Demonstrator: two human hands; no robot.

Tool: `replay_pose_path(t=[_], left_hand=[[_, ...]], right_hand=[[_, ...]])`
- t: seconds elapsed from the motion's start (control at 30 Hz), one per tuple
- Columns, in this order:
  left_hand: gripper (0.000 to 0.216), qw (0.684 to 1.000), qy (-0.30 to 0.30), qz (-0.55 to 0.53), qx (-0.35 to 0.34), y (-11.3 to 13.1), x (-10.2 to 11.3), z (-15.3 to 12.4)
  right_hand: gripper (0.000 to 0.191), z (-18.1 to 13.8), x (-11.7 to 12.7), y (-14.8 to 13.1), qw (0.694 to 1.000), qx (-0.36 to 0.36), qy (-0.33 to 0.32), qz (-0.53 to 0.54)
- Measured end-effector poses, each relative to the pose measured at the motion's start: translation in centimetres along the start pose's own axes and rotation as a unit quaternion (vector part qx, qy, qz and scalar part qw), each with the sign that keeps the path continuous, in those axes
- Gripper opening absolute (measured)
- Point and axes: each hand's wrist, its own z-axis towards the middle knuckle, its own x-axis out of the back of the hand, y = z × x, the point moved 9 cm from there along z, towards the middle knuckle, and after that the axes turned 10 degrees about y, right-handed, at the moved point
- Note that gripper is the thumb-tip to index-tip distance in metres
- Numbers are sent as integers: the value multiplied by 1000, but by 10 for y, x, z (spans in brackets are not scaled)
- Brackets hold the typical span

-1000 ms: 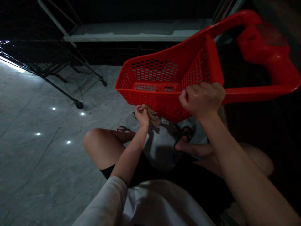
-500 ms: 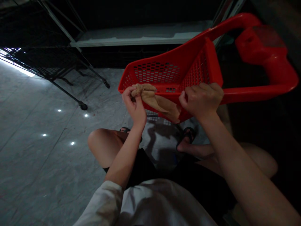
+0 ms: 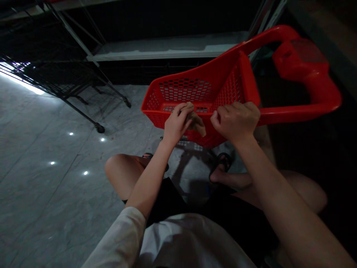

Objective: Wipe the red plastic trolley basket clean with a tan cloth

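Note:
In front of my knees stands a red plastic shopping cart (image 3: 208,136) with perforated walls and a looped handle on the right. My left hand (image 3: 177,124) is closed on a tan cloth (image 3: 197,123), pressed against the cart's near rim; part of the cloth hangs down outside the wall. My right hand (image 3: 237,119) grips the same rim farther right, by the upright red panel, fingers wrapped over the edge. The inside of the basket shows its slotted floor.
Behind the cart runs a low pale shelf (image 3: 167,50). A dark wire cart (image 3: 55,80) on casters stands at the left. Grey floor tiles (image 3: 41,193) with small light reflections lie to the left. My sandalled foot (image 3: 221,167) is close under the cart.
My left hand has slid right along the rim with the cloth, which is now bunched more tightly under it. My right hand keeps its grip on the rim.

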Motion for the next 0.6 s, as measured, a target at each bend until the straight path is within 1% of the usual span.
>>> replay_pose_path(t=[0.03,0.1,0.17,0.2,0.27,0.33,0.4,0.5,0.6], left_hand=[[31,1000,2,-11,-3,-1,1,3],[25,999,24,-29,-10,-7,9,4],[24,996,80,-27,11,-21,24,-2],[25,992,120,-15,37,-33,35,-8],[27,973,200,26,111,-62,57,-25],[30,950,247,62,183,-89,72,-42],[32,934,267,76,226,-106,76,-54],[31,912,305,84,262,-119,73,-65],[41,870,341,83,345,-135,63,-86]], right_hand=[[40,0,0,0,1000,2,3,0],[40,-1,0,0,1000,3,8,0],[40,-1,1,1,1000,2,9,1],[39,-1,1,0,1000,2,9,2],[38,-1,2,-1,1000,6,8,6],[38,-1,4,-2,1000,13,17,5],[38,-1,7,-2,999,20,33,-8],[41,-1,8,-3,998,31,47,-33],[40,-1,6,-3,998,28,46,-35]])
